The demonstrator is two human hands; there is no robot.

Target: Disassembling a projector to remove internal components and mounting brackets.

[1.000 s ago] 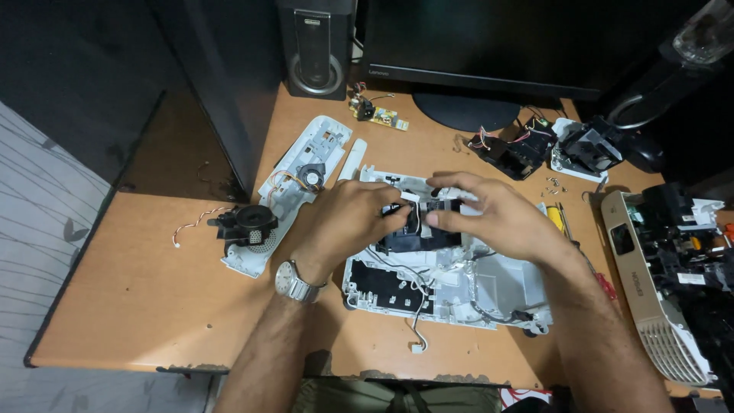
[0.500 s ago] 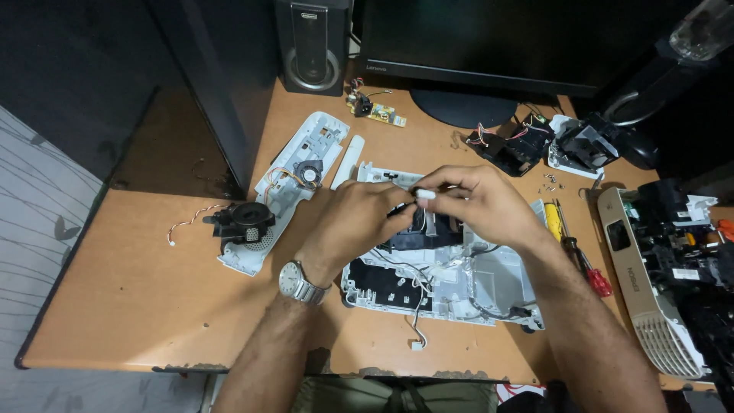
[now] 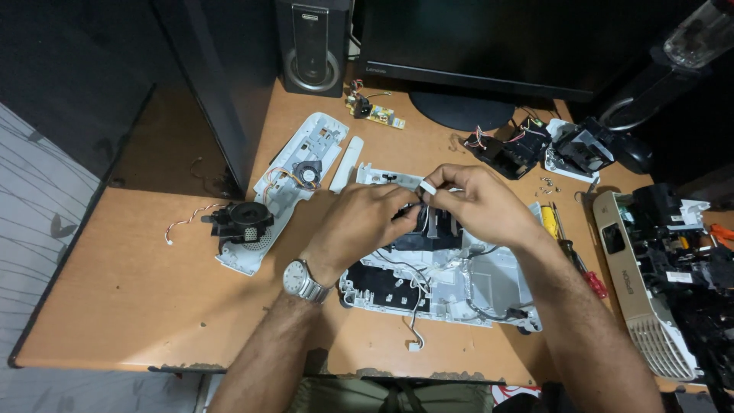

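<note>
Where the white casing [image 3: 459,283] lies open, left hand [image 3: 363,222] curled; right hand [image 3: 478,203] pinching a white connector [image 3: 428,186].

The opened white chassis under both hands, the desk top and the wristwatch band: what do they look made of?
White chassis: looks like moulded matte plastic, with ribs and clip posts showing.
Desk top: probably laminated board in a wood tone; the front edge is chipped and shows a paler core.
Wristwatch band on the left hand: looks like metal, silver links with a sheen.
</note>
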